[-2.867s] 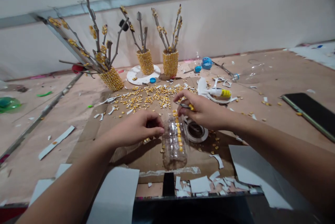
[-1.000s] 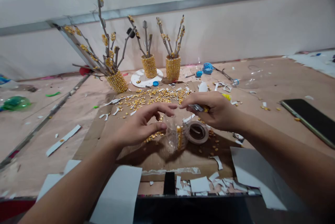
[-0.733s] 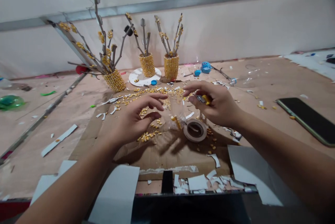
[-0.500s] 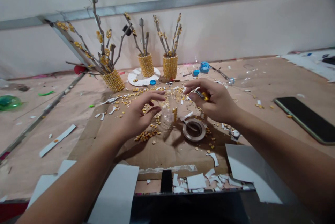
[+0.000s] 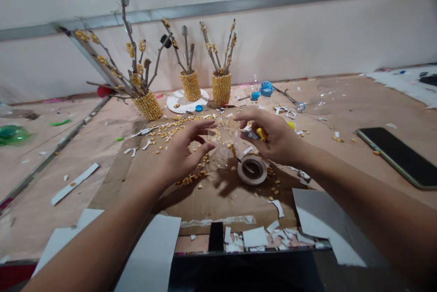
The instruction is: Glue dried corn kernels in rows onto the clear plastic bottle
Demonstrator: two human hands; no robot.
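Note:
A clear plastic piece, like a cut bottle section, is between my hands above the cardboard, with a short strip of corn kernels at its right side. My left hand is at its left, thumb and fingers apart; whether the fingertips touch the plastic cannot be made out. On the other side, my right hand curls around a small yellow-and-grey tool, perhaps a cutter, partly hidden by the fingers. A roll of tape lies just below the right hand.
Kernel-covered pots holding twigs stand at the back, one beside them on a white disc. Loose kernels and paper scraps litter the cardboard and table edge. A phone and clear bottle lie right.
My right hand has lowered slightly and shifted left, and more of the yellow tool shows. The clear plastic piece looks turned a little. My left hand is nearly still.

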